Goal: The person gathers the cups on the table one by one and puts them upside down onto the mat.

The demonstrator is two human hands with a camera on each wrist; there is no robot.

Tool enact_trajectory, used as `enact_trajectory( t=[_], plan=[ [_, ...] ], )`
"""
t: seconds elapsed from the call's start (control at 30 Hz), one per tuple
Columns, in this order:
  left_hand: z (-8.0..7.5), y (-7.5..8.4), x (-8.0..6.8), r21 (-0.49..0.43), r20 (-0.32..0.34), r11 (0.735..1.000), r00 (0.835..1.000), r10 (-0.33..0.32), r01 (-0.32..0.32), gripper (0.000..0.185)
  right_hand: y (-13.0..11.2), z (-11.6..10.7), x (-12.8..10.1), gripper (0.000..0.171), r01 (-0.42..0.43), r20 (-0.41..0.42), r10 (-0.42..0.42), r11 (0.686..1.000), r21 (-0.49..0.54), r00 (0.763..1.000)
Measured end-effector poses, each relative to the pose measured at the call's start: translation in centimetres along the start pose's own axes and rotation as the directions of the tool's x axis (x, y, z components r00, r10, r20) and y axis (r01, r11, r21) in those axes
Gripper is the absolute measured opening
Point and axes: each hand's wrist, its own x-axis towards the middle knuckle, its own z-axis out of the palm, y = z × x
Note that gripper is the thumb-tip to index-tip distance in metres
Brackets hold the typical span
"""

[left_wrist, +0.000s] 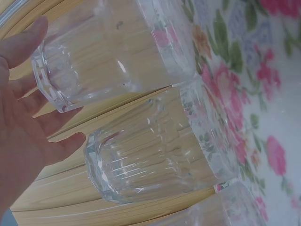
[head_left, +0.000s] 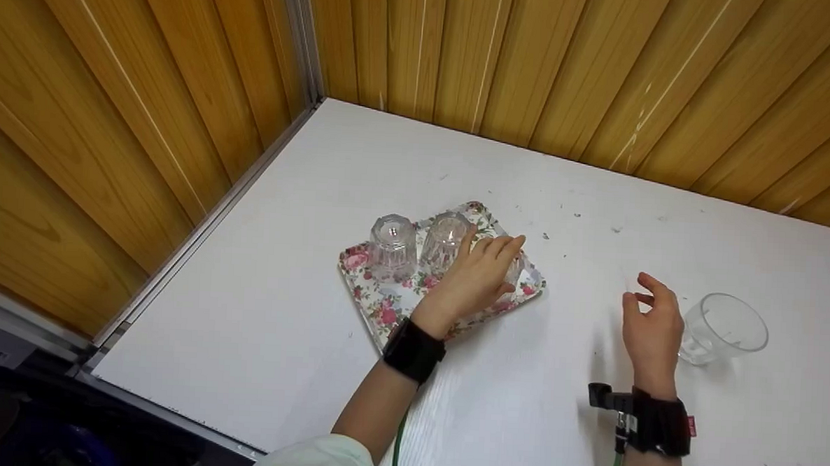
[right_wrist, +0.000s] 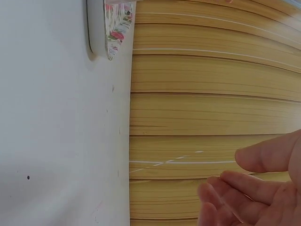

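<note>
Three clear ribbed glass tumblers stand inverted, bases up, in a row on a floral tray (head_left: 384, 309) with pink roses on white. Left tumbler (head_left: 391, 247) and middle tumbler (head_left: 445, 240) are fully visible and close together. Third tumbler (head_left: 513, 269), at the tray's right end, is mostly hidden under the left hand (head_left: 477, 276). A fourth clear glass (head_left: 722, 334) sits off the tray on the white table, mouth up, just right of the right hand (head_left: 652, 326), apparently not touching it.

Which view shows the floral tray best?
Head view: the whole floral tray lies on the white table, with upturned glasses on it and the left hand over it. The left wrist view shows only a close patch of its pattern; the right wrist view shows only one corner.
</note>
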Motion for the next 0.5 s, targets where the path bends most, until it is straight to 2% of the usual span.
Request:
enact_trajectory(
  t=[0.5],
  plan=[
    [0.42,-0.11,0.1,0.0,-0.03,1.0,0.999,-0.02,0.02,0.061,0.24,-0.6,0.24,0.043,-0.025,-0.039,0.025,1.0,0.006,0.999]
  ],
)
